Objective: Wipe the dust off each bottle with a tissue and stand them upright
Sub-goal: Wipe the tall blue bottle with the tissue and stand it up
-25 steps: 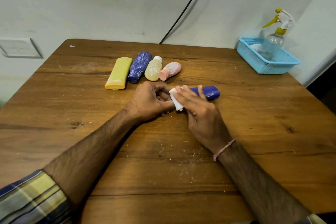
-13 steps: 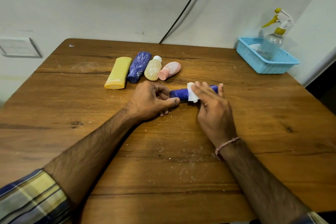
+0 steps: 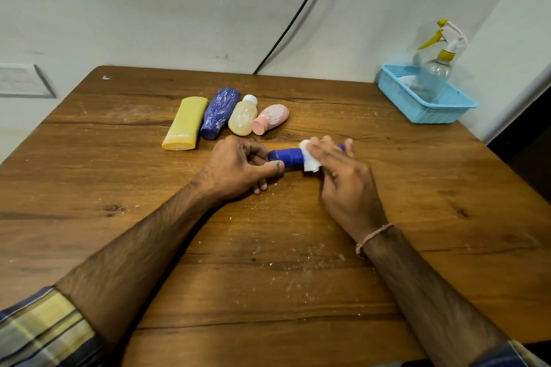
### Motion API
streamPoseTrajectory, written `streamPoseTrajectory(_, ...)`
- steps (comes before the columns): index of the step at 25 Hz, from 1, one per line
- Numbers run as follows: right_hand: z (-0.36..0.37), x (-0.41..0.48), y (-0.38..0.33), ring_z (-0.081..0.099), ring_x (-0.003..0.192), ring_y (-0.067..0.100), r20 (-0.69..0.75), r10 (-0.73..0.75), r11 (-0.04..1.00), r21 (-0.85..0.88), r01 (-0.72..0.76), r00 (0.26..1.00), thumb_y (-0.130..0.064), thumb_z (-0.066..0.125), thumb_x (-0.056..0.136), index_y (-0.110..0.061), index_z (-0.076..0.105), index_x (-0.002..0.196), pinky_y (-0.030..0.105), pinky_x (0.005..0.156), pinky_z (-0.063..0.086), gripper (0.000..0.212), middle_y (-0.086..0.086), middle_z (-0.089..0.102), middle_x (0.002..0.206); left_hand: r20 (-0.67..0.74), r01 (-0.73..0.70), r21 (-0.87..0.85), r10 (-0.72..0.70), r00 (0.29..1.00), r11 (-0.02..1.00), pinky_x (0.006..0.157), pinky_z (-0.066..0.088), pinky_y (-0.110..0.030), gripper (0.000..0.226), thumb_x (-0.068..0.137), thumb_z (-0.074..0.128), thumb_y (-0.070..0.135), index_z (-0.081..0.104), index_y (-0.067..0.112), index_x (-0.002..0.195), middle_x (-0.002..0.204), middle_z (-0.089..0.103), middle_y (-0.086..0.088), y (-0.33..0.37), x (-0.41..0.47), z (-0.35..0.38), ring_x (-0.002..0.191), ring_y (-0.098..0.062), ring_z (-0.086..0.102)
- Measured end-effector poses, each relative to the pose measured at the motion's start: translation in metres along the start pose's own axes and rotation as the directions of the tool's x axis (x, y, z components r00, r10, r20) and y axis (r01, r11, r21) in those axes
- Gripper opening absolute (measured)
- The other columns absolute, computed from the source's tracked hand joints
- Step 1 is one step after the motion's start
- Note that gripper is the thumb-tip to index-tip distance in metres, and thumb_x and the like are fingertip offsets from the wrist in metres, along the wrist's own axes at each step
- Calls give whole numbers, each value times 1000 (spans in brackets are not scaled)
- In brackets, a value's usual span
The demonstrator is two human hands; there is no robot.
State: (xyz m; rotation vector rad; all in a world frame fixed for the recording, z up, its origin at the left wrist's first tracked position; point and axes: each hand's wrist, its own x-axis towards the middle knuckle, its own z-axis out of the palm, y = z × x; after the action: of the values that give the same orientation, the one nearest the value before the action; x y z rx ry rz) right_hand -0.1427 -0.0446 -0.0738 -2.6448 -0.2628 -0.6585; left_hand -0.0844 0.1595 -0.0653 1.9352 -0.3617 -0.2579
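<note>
On grainy wood, smooth blue cylindrical bottle, crumpled white tissue

L hand pinches blue bottle lying on table, R hand holds tissue on it.

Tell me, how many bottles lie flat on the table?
5. Four side by side at the back: flat yellow plastic bottle, dusty dark-blue bottle, amber white-capped bottle, pink bottle. A blue bottle lies nearer, under the white tissue. None seems hidden.
</note>
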Motion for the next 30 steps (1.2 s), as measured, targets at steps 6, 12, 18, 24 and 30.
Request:
streamPoseTrajectory(6,-2,7,16,42,139,21,-99,180,980,-69,-187,979,10,46,87,-7,52,137,42,124,10,53,10,52,144,13,-1,-26,2,1000,1000,61,57,-32,21,87,76,28,74,11,100,80,78,-8,-2,1,-1,65,-20,69)
streamPoseTrajectory(12,15,-1,-15,42,140,22,3,-209,977,-51,209,978,5,35,85,-6,50,139,45,122,19,57,10,53,143,-22,-33,7,33,999,999,52,51,-26,20,90,73,27,76,8,89,68,75,-10,-4,3,1,53,-16,64)
streamPoseTrajectory(18,-5,12,23,43,139,17,-119,285,949,-108,-297,951,9,48,89,-9,52,138,40,125,9,52,8,52,145,27,10,-18,-9,1000,1000,57,54,-28,19,88,75,26,75,11,99,78,77,-9,-4,5,-2,62,-18,67)
streamPoseTrajectory(24,19,-6,-24,44,138,25,-22,-175,984,-49,174,984,-2,30,88,-4,53,136,48,121,22,53,14,54,142,-6,-20,8,20,1000,1000,49,49,-27,26,89,73,34,78,9,86,67,74,-11,-6,4,-1,50,-19,62)
streamPoseTrajectory(30,2,16,17,37,143,18,-120,222,964,-120,-236,968,9,48,89,-9,45,142,32,122,8,57,8,44,151,13,41,14,-41,999,999,38,39,-21,27,91,70,35,76,8,87,68,74,-8,-1,5,-2,43,-12,54)
